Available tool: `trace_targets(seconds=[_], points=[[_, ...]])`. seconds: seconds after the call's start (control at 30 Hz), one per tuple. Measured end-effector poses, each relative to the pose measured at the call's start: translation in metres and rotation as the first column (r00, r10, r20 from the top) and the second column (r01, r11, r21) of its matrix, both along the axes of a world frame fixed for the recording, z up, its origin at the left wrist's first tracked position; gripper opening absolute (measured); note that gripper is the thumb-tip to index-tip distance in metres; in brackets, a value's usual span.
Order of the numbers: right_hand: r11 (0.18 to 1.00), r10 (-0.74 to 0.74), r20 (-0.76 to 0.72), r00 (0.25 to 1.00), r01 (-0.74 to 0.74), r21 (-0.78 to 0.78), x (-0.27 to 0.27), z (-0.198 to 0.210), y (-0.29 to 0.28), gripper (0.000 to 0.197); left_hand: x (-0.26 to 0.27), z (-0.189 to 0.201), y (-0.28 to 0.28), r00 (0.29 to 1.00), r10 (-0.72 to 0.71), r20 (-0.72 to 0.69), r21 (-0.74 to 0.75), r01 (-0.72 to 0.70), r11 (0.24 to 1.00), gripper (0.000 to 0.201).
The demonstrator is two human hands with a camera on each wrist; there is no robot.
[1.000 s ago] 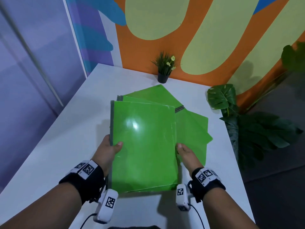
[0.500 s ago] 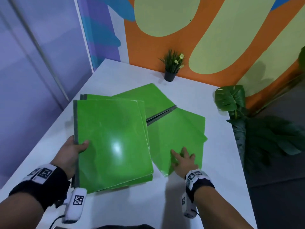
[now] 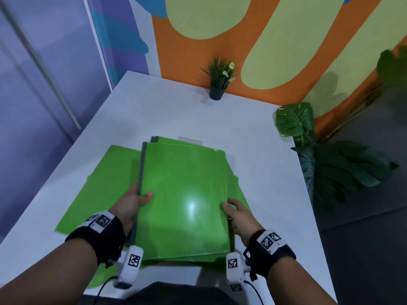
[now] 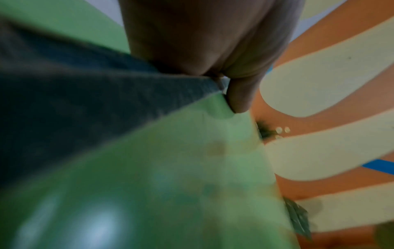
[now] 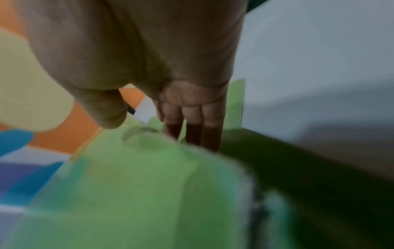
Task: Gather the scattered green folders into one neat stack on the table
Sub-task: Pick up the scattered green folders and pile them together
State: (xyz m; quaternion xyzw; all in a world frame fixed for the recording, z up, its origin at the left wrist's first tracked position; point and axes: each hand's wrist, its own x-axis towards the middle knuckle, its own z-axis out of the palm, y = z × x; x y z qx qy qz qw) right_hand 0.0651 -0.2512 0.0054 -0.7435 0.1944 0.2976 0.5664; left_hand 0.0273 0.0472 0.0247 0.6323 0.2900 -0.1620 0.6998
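In the head view a stack of green folders (image 3: 182, 194) with grey spines is held over the white table (image 3: 176, 115). My left hand (image 3: 134, 201) grips its left spine edge, thumb on top. Across from it my right hand (image 3: 235, 213) pinches the right edge, thumb on the cover. One more green folder (image 3: 99, 190) lies flat on the table, partly under the stack's left side. A green edge (image 3: 239, 188) shows beneath the right side. The left wrist view shows the thumb (image 4: 238, 97) on the cover (image 4: 170, 185). In the right wrist view the fingers (image 5: 192, 118) reach down past the folder edge (image 5: 138, 185).
A small potted plant (image 3: 219, 80) stands at the table's far edge against the orange wall. A large leafy plant (image 3: 295, 122) stands off the table's right side. The near table edge lies just below the stack.
The stack has moved right from the table's left side to the middle. My right hand has left the folder lying at the right and now holds the stack's right edge.
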Motion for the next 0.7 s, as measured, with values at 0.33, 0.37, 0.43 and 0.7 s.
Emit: trace_targets(seconds=[0.33, 0.37, 0.43, 0.7], points=[[0.96, -0.28, 0.018, 0.96, 0.28, -0.002, 0.005, 0.01, -0.069, 0.055, 0.01, -0.047, -0.018, 0.867, -0.337, -0.367, 0.733, 0.493, 0.47, 0.092], [0.955, -0.297, 0.021, 0.955, 0.297, -0.023, 0.004, 0.011, -0.073, 0.056, 0.005, -0.059, -0.013, 0.834, -0.325, -0.446, 0.721, 0.55, 0.42, 0.112], [0.947, -0.32, 0.012, 0.947, 0.32, -0.037, 0.001, 0.008, -0.082, 0.058, -0.007, -0.07, -0.007, 0.803, -0.322, -0.501, 0.736, 0.591, 0.329, 0.126], [0.954, -0.295, 0.022, 0.955, 0.296, -0.051, -0.007, -0.007, -0.063, 0.056, -0.015, -0.069, 0.022, 0.849, -0.363, -0.385, 0.842, 0.483, 0.238, 0.054]])
